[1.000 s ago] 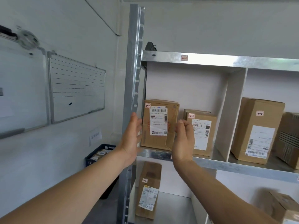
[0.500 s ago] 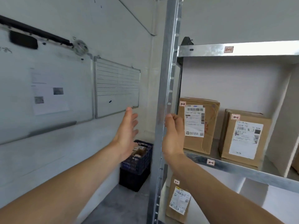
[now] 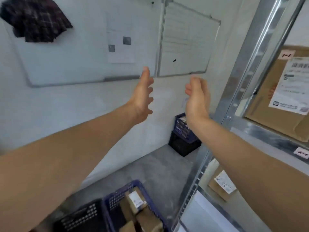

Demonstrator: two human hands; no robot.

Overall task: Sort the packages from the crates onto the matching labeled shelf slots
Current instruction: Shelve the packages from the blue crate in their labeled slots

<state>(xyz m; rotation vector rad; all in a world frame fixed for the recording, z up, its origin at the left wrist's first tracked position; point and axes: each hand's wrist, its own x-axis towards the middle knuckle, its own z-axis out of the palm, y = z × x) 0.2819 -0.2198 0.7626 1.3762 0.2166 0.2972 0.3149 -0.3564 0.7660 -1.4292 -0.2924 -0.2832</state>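
While both arms are held out at chest height toward the wall, the left hand (image 3: 143,96) is seen with its fingers spread apart and straight, and the right hand (image 3: 197,99) with its fingers loosely curled; nothing is gripped by either. The packages yet to be sorted are shown low in the frame, piled in a blue crate (image 3: 120,196) on the floor beside a black crate (image 3: 80,216); a small labelled package (image 3: 136,199) lies uppermost. A second pair of stacked crates (image 3: 183,131) is seen further back, against the wall. To the right, a cardboard box (image 3: 264,106) tagged 1-1 is stood on the metal shelf (image 3: 260,131), and a slot label (image 3: 302,153) reading 2-1 is fixed to the shelf's front edge.

The crate's packages are judged to be light, stiff cardboard, liable to be dented at the corners. The uppermost one would best be taken by its two opposite sides, label kept upward so that its tag can be read against the slots. How heavy the contents are cannot be told.
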